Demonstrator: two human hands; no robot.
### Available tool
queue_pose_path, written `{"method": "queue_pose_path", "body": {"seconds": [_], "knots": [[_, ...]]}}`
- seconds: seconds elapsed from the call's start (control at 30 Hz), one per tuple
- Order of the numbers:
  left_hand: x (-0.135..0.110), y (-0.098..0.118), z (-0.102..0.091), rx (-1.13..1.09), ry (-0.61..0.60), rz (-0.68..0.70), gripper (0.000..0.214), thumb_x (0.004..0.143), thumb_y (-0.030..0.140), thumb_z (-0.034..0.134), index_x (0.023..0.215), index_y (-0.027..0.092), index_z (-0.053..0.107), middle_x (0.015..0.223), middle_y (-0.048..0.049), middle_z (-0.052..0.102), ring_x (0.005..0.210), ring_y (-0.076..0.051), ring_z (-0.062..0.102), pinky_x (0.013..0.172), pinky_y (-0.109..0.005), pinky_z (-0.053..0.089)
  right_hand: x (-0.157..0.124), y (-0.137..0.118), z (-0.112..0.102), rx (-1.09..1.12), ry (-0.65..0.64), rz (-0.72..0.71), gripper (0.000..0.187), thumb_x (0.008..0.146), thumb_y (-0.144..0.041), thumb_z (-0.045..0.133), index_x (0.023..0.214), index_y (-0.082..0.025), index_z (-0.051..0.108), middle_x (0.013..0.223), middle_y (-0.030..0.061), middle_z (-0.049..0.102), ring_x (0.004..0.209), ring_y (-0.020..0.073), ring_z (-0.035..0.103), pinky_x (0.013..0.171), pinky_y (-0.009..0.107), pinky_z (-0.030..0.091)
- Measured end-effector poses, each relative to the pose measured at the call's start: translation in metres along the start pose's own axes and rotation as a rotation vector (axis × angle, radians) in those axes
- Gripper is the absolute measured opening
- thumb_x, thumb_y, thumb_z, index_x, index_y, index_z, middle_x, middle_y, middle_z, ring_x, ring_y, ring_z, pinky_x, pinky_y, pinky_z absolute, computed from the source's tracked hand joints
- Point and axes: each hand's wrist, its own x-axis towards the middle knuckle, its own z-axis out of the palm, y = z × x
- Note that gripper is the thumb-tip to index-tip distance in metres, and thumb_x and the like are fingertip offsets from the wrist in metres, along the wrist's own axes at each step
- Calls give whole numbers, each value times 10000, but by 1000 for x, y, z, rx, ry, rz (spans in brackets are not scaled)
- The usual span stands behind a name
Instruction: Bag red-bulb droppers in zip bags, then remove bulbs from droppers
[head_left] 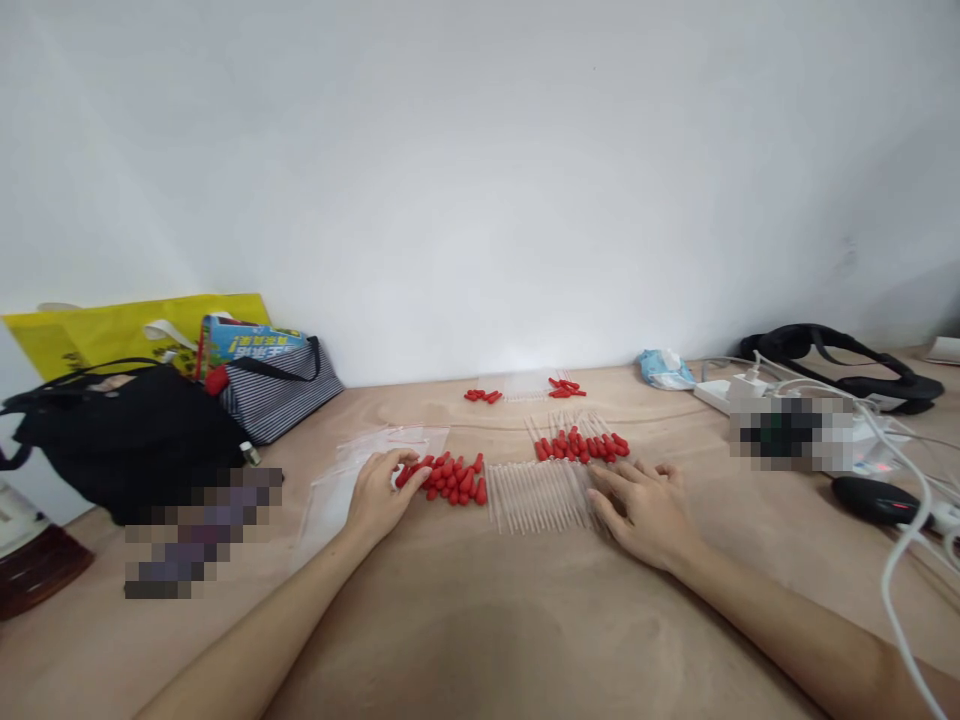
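My left hand (381, 492) is at the left end of a pile of red rubber dropper bulbs (457, 480), its thumb and forefinger curled around a bulb there. Beside the pile, thin clear glass tubes (536, 497) lie side by side in a row. At the row's right end rests my right hand (646, 510), fingers bent and apart, the fingertips close to the last tubes. Whether they touch one is hard to tell. Behind the row lie several tubes with red bulbs on their ends, the fitted droppers (581, 444).
Clear plastic bags (330, 500) lie under and beyond my left hand. Farther back are more red-ended droppers (566, 387) in a bag near the wall. Bags, including a black one (142, 430), stand left. Right are a tissue pack (666, 370), white cables (896, 570), a headset (840, 365) and a black mouse (874, 500).
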Motion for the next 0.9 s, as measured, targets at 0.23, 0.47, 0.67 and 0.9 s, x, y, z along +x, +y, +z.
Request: {"method": "queue_pose_path", "body": {"seconds": [0.23, 0.47, 0.67, 0.9], "knots": [[2, -3, -4, -17, 145, -81, 304, 793, 414, 413, 820, 183, 609, 794, -43, 649, 752, -193, 542, 702, -311, 435, -3, -1, -1, 11, -63, -57, 383, 826, -444, 368, 1053, -211, 569, 918, 67, 604, 878, 222, 513, 781, 401, 273], [23, 52, -1, 35, -71, 85, 174, 758, 305, 488, 719, 195, 617, 831, -34, 636, 878, -199, 536, 847, -337, 367, 6, 8, 0, 139, 19, 154, 370, 879, -343, 265, 911, -260, 624, 860, 29, 629, 836, 182, 522, 752, 352, 269], [60, 110, 57, 109, -484, -159, 169, 725, 274, 521, 646, 184, 640, 733, -45, 661, 790, -214, 601, 708, -298, 417, 14, 26, 6, 248, 61, 415, 390, 854, -397, 289, 860, -231, 642, 832, 41, 644, 860, 218, 518, 735, 353, 270], [89, 134, 111, 124, -666, -390, 297, 790, 399, 533, 838, 118, 616, 874, -80, 645, 842, -191, 599, 755, -350, 444, 14, 23, 7, 296, 145, 363, 390, 847, -426, 309, 830, -232, 647, 844, 38, 661, 842, 217, 523, 732, 357, 260]]}}
